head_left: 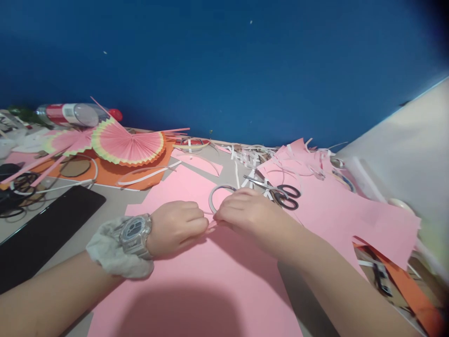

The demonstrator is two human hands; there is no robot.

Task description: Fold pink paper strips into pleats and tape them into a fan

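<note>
My left hand [177, 228], with a watch [135, 229] and a pale scrunchie [108, 250] at its wrist, is closed with fingers curled under. My right hand [250, 216] is closed too, its fingertips pinched together close to the left ones. Between them shows a small folded pink paper piece [211, 225]; most of it is hidden. Beneath both hands lies a large pink paper sheet [196, 276]. Just behind my right fingers is a ring-shaped roll of tape [211, 199], partly covered by them. Scissors with black handles [286, 196] lie beyond my right hand.
A black phone [52, 229] lies at left. Pleated pink paper fans [128, 142] rest on orange paper [140, 180], before a plastic bottle [75, 113]. White paper scraps [250, 157] and cut pink paper [333, 201] spread toward the right. A blue wall [224, 70] stands behind.
</note>
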